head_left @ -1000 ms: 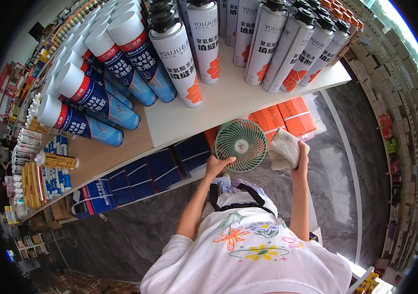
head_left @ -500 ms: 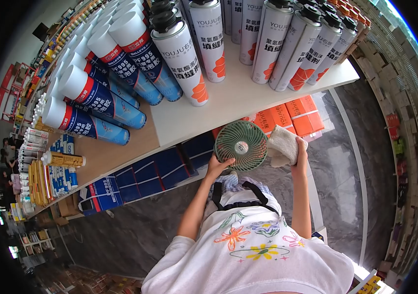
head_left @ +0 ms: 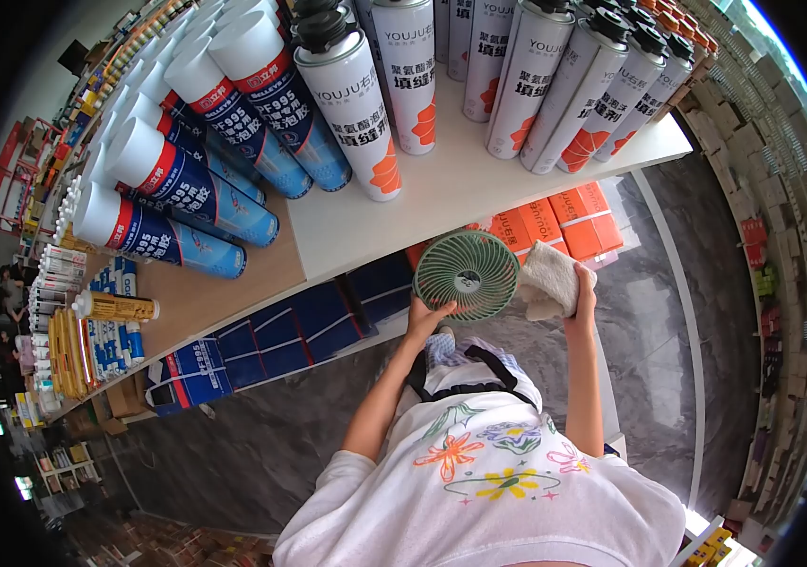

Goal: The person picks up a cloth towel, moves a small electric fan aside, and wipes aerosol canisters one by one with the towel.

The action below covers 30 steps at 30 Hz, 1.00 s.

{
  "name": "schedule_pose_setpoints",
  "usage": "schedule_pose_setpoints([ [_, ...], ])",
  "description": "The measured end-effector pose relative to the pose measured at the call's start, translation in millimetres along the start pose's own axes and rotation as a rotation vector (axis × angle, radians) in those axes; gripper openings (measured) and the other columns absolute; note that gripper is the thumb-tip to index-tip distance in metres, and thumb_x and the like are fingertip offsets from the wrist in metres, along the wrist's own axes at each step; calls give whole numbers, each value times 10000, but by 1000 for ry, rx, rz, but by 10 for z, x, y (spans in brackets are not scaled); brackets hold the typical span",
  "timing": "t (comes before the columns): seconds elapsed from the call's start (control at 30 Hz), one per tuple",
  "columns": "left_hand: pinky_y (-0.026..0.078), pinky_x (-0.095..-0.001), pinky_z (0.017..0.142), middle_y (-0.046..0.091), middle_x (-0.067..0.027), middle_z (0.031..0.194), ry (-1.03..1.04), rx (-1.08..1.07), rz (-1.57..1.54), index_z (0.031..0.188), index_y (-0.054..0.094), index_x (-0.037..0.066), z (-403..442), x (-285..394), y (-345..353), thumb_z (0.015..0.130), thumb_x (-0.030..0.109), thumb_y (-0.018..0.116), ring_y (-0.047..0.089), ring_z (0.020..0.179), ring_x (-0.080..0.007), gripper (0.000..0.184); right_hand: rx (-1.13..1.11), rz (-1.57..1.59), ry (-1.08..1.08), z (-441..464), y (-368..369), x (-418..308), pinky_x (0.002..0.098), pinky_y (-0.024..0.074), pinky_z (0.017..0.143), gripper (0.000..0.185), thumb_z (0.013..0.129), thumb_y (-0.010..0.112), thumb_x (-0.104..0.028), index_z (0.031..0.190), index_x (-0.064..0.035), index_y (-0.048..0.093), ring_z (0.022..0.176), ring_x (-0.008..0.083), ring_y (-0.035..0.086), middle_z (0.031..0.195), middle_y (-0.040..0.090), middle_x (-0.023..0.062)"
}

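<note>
Our left grip pinches the lower-left rim of a green fan, thumb across the front of its round guard, the other fingers mostly hidden behind. Our right grip is closed on the right edge of a pale cloth, whose folded bulk reaches from there toward the fan. So the fan sits above and to the right of the left grip, and the cloth just left of the right grip; whether the two things touch, we cannot tell.

Little has changed over the last second. Our view has swung slightly, so the orange boxes beyond the right grip show a touch further right, and the cloth has risen a little beside the guard. Both holds are as they were. As we judge it, the work stands where it stood, with neither thing set down.

Beyond both grips runs the surface, bearing white cans ahead of the left grip and blue cans farther left. Below it, blue boxes lie left of the left grip.
</note>
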<state>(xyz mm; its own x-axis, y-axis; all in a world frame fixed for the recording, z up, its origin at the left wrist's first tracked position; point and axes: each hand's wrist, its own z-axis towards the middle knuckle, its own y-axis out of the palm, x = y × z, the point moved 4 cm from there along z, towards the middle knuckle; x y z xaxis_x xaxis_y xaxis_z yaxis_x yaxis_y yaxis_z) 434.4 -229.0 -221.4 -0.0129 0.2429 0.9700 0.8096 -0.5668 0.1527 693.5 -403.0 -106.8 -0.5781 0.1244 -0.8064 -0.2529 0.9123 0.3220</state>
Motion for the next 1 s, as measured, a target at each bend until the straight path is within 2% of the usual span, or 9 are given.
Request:
schedule_pose_setpoints([
  [0.03, 471, -334, 971, 574, -78, 1265, -11, 41, -25, 1358, 417, 39, -6, 1, 11, 788, 35, 797, 580, 1125, -180, 685, -1, -5, 0, -1, 8, -7, 316, 518, 783, 508, 857, 704, -415, 1164, -20, 613, 936, 177, 651, 1049, 656, 87],
  [0.27, 526, -318, 900, 575, -93, 1243, -48, 87, -78, 1340, 403, 27, 25, -88, 58, 777, 26, 798, 590, 1100, -192, 688, -3, -29, -32, -84, 166, -83, 310, 510, 812, 493, 873, 693, -395, 1173, -12, 608, 951, 179, 647, 1067, 656, 90],
  [0.33, 545, -306, 864, 577, -97, 1233, -114, 105, -97, 1326, 411, 28, -30, 52, 104, 772, 39, 808, 600, 1083, -192, 682, -10, -36, -43, -125, 190, -106, 311, 511, 807, 492, 875, 692, -392, 1174, -11, 607, 947, 180, 647, 1065, 656, 89],
  [0.47, 535, -311, 886, 581, -86, 1222, -118, 47, -126, 1323, 416, 34, -41, 172, 77, 773, 56, 815, 611, 1060, -183, 680, 4, -34, -33, -118, 119, -90, 317, 512, 805, 491, 872, 696, -391, 1173, -14, 609, 942, 180, 648, 1058, 658, 87],
  [0.53, 517, -320, 908, 576, -78, 1221, -19, 47, -117, 1321, 418, 46, -8, 146, 24, 769, 75, 826, 603, 1077, -175, 688, 7, -29, -31, -138, 83, -90, 319, 513, 806, 490, 871, 698, -391, 1172, -15, 611, 942, 180, 648, 1057, 659, 86],
  [0.63, 495, -324, 927, 565, -69, 1223, -24, 72, -159, 1320, 410, 52, -60, 147, -28, 769, 72, 828, 584, 1102, -167, 691, 18, -31, -34, -150, 33, -101, 320, 512, 811, 489, 867, 705, -391, 1168, -17, 615, 947, 178, 647, 1065, 657, 84],
  [0.77, 485, -318, 936, 553, -63, 1223, 9, 84, -119, 1319, 398, 57, 9, -51, -180, 766, 69, 832, 566, 1119, -162, 703, 40, 0, -24, -128, -9, -106, 318, 510, 822, 485, 866, 709, -386, 1167, -17, 620, 969, 176, 642, 1087, 652, 85],
  [1.0, 476, -317, 961, 539, -82, 1251, -102, 82, -113, 1353, 358, 49, -15, -169, -288, 774, 104, 845, 551, 1158, -164, 759, -4, -7, -38, -73, -34, -75, 318, 509, 829, 494, 869, 706, -389, 1179, -16, 615, 982, 178, 641, 1093, 649, 87],
])
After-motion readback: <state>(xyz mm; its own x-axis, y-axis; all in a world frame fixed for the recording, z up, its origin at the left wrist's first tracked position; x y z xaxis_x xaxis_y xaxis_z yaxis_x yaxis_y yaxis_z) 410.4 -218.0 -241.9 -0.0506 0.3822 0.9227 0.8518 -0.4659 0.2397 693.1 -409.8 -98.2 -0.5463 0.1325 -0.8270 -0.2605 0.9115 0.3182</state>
